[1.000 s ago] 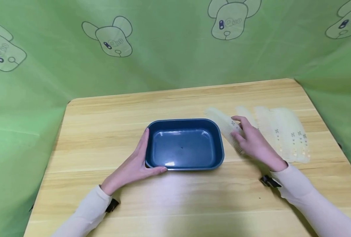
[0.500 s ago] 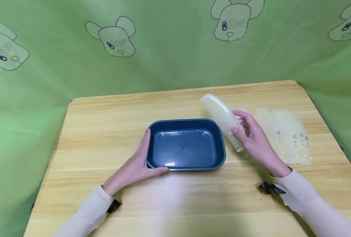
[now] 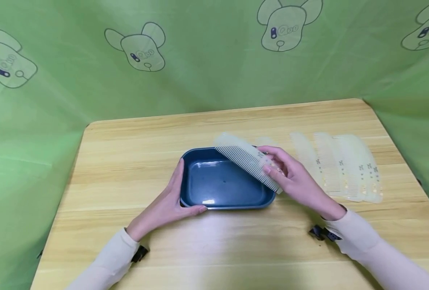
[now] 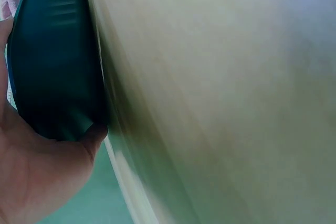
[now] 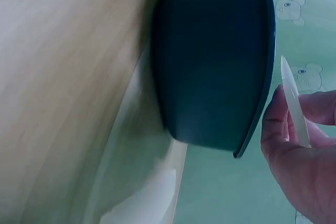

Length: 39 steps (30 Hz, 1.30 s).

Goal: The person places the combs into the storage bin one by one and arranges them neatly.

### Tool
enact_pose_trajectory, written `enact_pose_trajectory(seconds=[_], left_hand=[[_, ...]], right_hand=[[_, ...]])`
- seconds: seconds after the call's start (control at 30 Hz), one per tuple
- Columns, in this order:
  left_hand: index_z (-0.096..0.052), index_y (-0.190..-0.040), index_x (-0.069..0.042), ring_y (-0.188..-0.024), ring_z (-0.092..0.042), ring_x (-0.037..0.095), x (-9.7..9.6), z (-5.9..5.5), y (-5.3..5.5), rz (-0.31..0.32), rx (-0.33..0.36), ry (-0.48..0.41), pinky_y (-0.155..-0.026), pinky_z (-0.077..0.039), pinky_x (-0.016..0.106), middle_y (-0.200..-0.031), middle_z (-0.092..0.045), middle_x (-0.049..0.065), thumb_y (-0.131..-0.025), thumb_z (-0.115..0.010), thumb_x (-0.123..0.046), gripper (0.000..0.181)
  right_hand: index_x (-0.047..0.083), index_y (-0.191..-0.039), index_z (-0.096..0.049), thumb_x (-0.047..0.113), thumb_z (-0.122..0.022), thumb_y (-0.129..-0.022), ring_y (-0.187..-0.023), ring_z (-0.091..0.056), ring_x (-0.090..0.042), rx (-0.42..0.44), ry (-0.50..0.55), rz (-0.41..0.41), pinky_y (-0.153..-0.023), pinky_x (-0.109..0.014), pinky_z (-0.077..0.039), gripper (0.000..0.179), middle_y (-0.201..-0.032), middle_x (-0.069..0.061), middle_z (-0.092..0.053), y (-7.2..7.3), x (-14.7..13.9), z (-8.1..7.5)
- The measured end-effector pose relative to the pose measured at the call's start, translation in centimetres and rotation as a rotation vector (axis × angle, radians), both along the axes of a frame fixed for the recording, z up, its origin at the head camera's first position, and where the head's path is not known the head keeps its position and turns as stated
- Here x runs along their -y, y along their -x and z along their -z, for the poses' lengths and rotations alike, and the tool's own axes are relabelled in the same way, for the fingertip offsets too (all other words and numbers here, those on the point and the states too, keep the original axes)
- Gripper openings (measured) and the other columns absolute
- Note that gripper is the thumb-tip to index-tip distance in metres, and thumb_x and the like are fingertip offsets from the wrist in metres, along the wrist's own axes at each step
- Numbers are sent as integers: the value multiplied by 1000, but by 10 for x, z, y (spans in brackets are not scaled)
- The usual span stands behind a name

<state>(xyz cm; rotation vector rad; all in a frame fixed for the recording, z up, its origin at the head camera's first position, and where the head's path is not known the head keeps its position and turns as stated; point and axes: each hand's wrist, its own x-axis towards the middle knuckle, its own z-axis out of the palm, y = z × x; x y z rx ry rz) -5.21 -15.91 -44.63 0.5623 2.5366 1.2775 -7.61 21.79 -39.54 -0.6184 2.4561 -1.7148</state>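
Note:
My left hand point(image 3: 160, 201) grips the left end of a dark blue plastic tub point(image 3: 221, 203), its thumb along the front wall and its fingers at the left side. The same hold shows in the left wrist view, with the thumb low on the tub point(image 4: 55, 61). Between thumb and fingers, my right hand point(image 3: 294, 177) pinches a pale translucent comb point(image 3: 241, 151) by its printed end. The comb slants over the tub's right part, teeth facing the near left. In the right wrist view it appears edge-on point(image 5: 295, 103), above the tub's rim.
Several similar pale combs point(image 3: 353, 161) overlap in a fan on the table's right side. Another pale end point(image 3: 267, 141) shows behind the right hand. The wooden table point(image 3: 135, 141) meets a green patterned cloth point(image 3: 214, 68) at its back and sides.
My right hand has lifted the leftmost comb from the table and carried it left over the tub. The left hand keeps its grip, and the tub has stayed in place.

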Motion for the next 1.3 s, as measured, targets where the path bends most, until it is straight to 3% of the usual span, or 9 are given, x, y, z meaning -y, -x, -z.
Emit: enact_pose_trajectory(seconds=[0.27, 0.6, 0.73, 1.0, 1.3], left_hand=[[17, -173, -30, -166, -3, 22, 1, -1, -1, -6, 5, 18, -129, -22, 54, -181, 13, -4, -88, -87, -61, 139], [18, -173, -28, -166, -2, 22, 1, -3, -1, 1, -11, 17, -129, -21, 54, -182, 12, 3, -88, -87, -63, 140], [18, -173, -29, -166, -3, 24, 1, -3, -1, 0, -4, 17, -129, -22, 55, -182, 12, 2, -88, -87, -62, 139], [18, -173, -29, -165, -5, 23, 0, -1, -1, 3, 11, 10, -128, -23, 56, -181, 12, -5, -90, -87, -59, 137], [19, -173, -31, -165, -5, 27, 1, 0, -1, -9, 25, 27, -128, -22, 57, -181, 13, -2, -89, -86, -61, 137]], right_hand=[[15, -153, -61, -1, -66, -108, -86, -65, -23, -1, -26, -96, -65, -26, -55, 48, -109, -7, -70, 5, 11, 5], [17, -148, -66, 5, -66, -110, -99, -67, -21, 18, -119, -175, -81, -27, -58, 39, -130, -2, -71, 7, 23, 6], [19, -145, -68, 7, -65, -111, -98, -65, -21, 25, -162, -211, -81, -29, -58, 36, -132, -1, -71, 8, 28, 5], [14, -143, -69, 7, -64, -111, -79, -57, -16, 4, -273, -259, -70, -32, -54, 33, -110, 1, -69, 7, 37, 6], [15, -141, -69, 7, -62, -112, -79, -56, -15, 6, -361, -326, -72, -33, -53, 31, -93, 2, -64, 11, 43, 3]])
